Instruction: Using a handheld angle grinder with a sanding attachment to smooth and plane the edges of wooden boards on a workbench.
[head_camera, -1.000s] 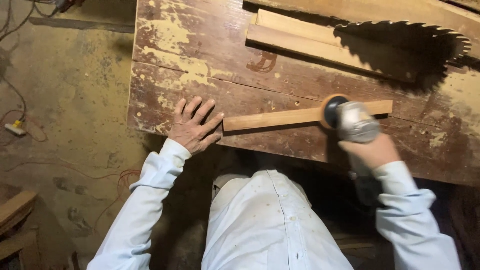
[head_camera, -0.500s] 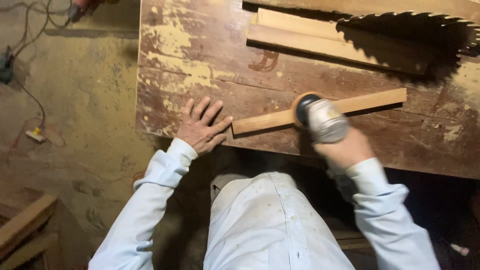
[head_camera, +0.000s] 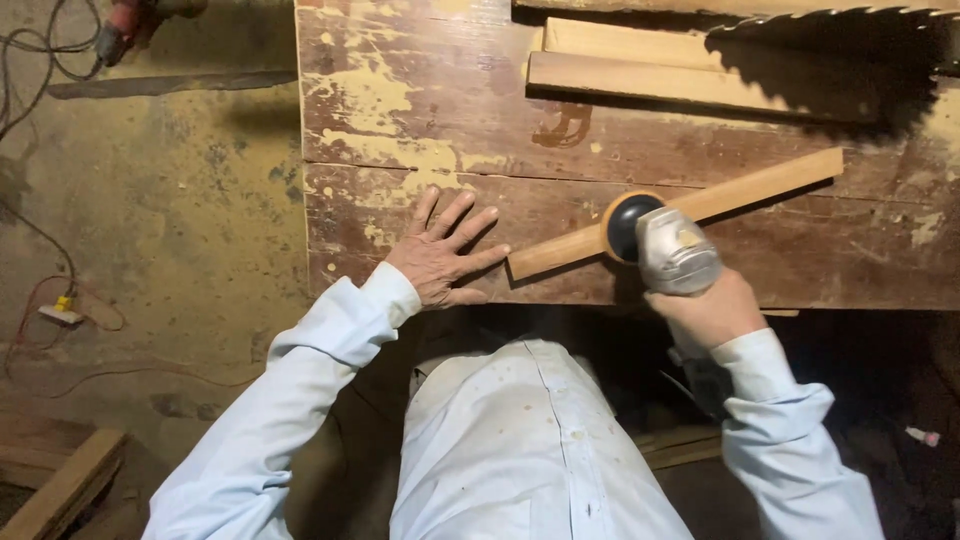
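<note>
A long thin wooden strip (head_camera: 740, 190) lies slanted across a worn wooden workbench (head_camera: 420, 130) with flaking yellow paint. My left hand (head_camera: 440, 255) rests flat on the bench, fingers spread, fingertips touching the strip's near left end. My right hand (head_camera: 705, 310) grips a silver angle grinder (head_camera: 672, 248); its round sanding disc (head_camera: 625, 225) presses on the strip toward its left part. Both arms wear light blue sleeves.
A large circular saw blade (head_camera: 840, 50) rises through the bench at the back right, next to stacked wooden boards (head_camera: 620, 62). Left of the bench lie a dusty floor, cables (head_camera: 40, 50), a small plug (head_camera: 62, 310) and wood offcuts (head_camera: 60, 485).
The grinder has travelled left along the strip, from near its right end toward its left part. My left hand stays flat by the strip's end. The view has shifted.
</note>
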